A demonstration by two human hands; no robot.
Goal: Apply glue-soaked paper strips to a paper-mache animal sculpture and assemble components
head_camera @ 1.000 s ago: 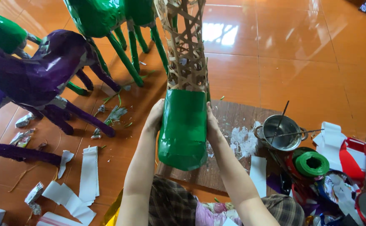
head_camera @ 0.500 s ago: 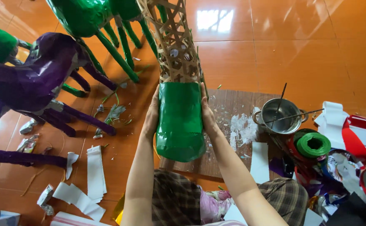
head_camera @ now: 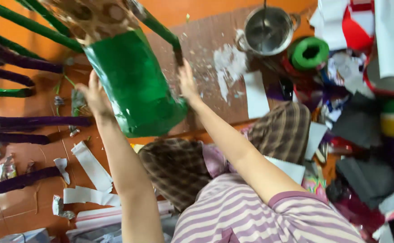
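Both hands, left hand (head_camera: 95, 95) and right hand (head_camera: 186, 85), clasp opposite sides of a green paper-covered tube (head_camera: 136, 85), its long axis pointing away.

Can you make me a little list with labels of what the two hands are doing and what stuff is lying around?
left hand: pressed on the left side of the green tube
right hand: on the tube's right side
tube: tilted, shiny green below, bare woven frame above
pot: metal, on the board, a stick in it
tape roll: green, right of the pot
paper strips: white, on the orange floor
purple legs: at left
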